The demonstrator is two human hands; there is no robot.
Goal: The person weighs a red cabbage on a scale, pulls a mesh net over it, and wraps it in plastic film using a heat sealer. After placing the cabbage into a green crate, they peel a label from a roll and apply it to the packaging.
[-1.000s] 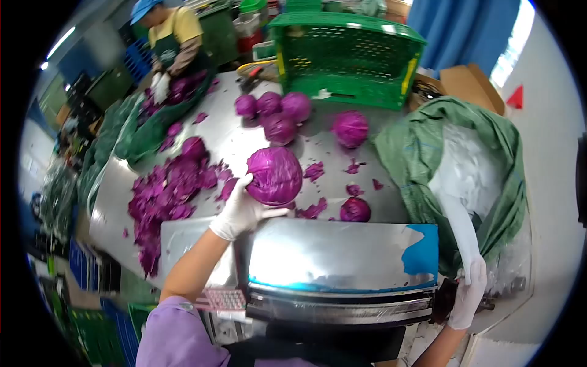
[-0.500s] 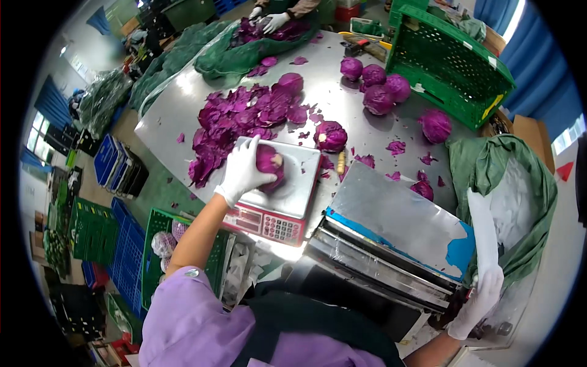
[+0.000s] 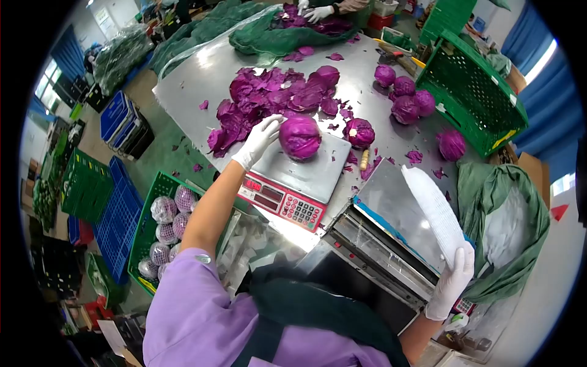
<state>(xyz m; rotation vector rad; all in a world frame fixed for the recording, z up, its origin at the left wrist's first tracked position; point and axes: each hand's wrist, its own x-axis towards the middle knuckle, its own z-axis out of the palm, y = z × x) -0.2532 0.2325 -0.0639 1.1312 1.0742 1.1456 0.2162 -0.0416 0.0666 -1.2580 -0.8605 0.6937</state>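
A red cabbage (image 3: 300,137) sits on the steel pan of a red-framed digital scale (image 3: 293,208). My left hand (image 3: 262,140), in a white glove, is at the cabbage's left side, fingers stretched out with the tips right at its edge. On the right, my gloved right hand (image 3: 454,281) is closed around the lower end of a long white mesh sleeve (image 3: 431,202), which stands up over the metal-topped machine (image 3: 397,189). Beside the scale lie another red cabbage (image 3: 359,133) with its cut stem showing and a wooden-handled tool (image 3: 364,160).
Loose purple leaves (image 3: 269,98) are heaped behind the scale. Several cabbages (image 3: 405,110) lie near a tipped green crate (image 3: 474,92). Net-wrapped cabbages (image 3: 164,210) fill a green crate (image 3: 136,244) at left. Across the table, a person's gloved hands (image 3: 319,13) work over a green net sack (image 3: 263,44).
My left hand has loosened from around the cabbage, which now shows a smooth side instead of its stem end. My right hand has brought the white sleeve left, over the machine. The view has shifted.
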